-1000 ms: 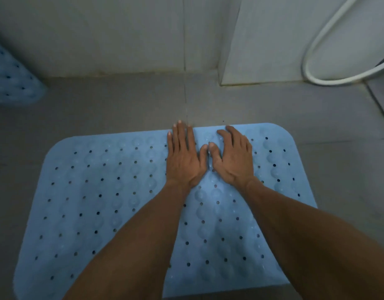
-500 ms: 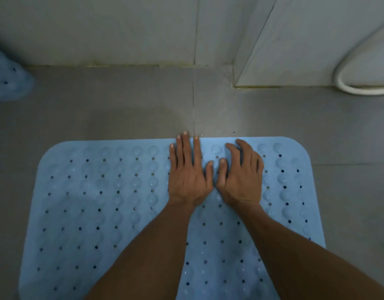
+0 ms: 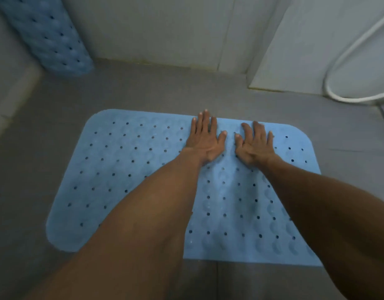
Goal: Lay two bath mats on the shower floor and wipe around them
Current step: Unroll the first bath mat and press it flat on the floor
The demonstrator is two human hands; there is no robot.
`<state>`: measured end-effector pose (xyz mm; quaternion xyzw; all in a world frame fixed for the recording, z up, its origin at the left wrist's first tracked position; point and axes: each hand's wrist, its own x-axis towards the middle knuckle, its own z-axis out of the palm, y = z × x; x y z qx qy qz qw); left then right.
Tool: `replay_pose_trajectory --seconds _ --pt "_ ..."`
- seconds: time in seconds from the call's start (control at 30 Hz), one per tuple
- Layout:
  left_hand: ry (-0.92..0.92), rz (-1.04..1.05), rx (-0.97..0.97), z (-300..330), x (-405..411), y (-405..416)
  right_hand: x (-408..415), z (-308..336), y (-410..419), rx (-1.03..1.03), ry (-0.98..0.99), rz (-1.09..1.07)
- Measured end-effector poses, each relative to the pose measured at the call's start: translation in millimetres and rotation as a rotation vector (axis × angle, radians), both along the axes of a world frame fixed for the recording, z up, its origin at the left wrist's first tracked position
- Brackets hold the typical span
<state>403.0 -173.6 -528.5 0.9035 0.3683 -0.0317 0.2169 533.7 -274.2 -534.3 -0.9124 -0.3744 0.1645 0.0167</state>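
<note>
Bath mat lies flat on the shower floor; left hand and right hand, fingers spread, gripping nothing, press its far edge, likely seating it.

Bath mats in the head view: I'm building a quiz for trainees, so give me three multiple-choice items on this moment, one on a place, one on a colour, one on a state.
1. Where is the second bath mat?
A. Stacked on the flat one
B. Standing against the wall at the far left
C. Draped over the hose

2. What colour is the flat bath mat?
A. Light blue
B. Red
C. Black

3. How are the hands on the flat mat?
A. Both curled into fists
B. Both gripping its corners
C. Both pressing on it with spread fingers

Answers:
1 B, the second bath mat leans at the far left wall, apart from the flat one.
2 A, the flat bath mat is light blue with dark holes.
3 C, the left hand and right hand lie palm down near the mat's far edge.
</note>
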Motion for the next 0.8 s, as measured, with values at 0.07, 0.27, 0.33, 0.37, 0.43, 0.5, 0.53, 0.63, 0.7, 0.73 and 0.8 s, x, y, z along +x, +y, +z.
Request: replay_pose_trajectory --seconds 0.07,0.27,0.33,0.37,0.43,0.5,0.53,0.63,0.7,0.73,0.8 --pt "-0.039 0.045 0.076 9 -40 -2 -33 6 -4 0.042 -0.005 -0.045" --pt "-0.06 0.159 0.28 -8 -201 -16 -207 7 -1 0.309 0.033 0.155" --pt "-0.068 0.198 0.312 -18 -242 -18 -252 5 3 0.315 0.054 0.225" --pt "-0.063 0.205 0.301 -22 -255 -20 -267 2 3 0.301 0.052 0.255" --pt "-0.068 0.215 0.291 -28 -271 -22 -282 -7 4 0.285 0.038 0.266" --pt "-0.091 0.232 0.296 -32 -274 -22 -282 -15 3 0.332 0.003 0.215" --pt "-0.103 0.239 0.294 -35 -274 -20 -281 -18 1 0.362 -0.015 0.186" --pt "-0.106 0.243 0.312 -42 -273 -18 -281 -24 2 0.404 -0.041 0.162" --pt "-0.101 0.238 0.295 -41 -273 -19 -283 -23 2 0.415 -0.043 0.15" --pt "-0.097 0.239 0.284 -40 -273 -19 -284 -21 2 0.415 -0.047 0.145" --pt "-0.063 0.242 0.262 -37 -272 -18 -283 -20 2 0.425 -0.041 0.128"
